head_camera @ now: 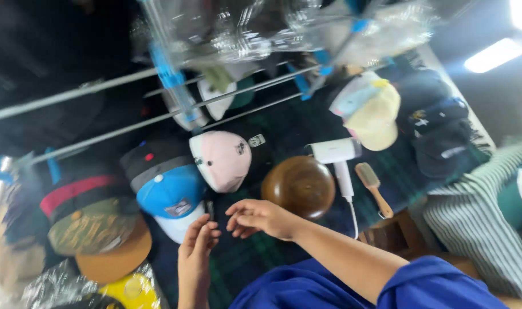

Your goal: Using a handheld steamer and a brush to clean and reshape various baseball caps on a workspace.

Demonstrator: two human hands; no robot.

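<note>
My left hand (195, 247) and my right hand (257, 218) hover close together over a dark plaid cloth (255, 252), fingers loosely curled, with nothing clearly held. A small dark object (209, 209) lies just above my left fingertips; what it is cannot be made out. Just beyond the hands lie a blue and white cap (170, 197) and a pink and white cap (222, 160). A round brown wooden hat form (299, 186) sits right behind my right hand.
A white hair dryer (336, 157) and wooden brush (373, 187) lie right of the form. More caps lie at the left (92, 220) and far right (371, 109). Metal rack rods (100, 86) with clear plastic (243, 26) hang above. A striped sleeve (484, 206) is at right.
</note>
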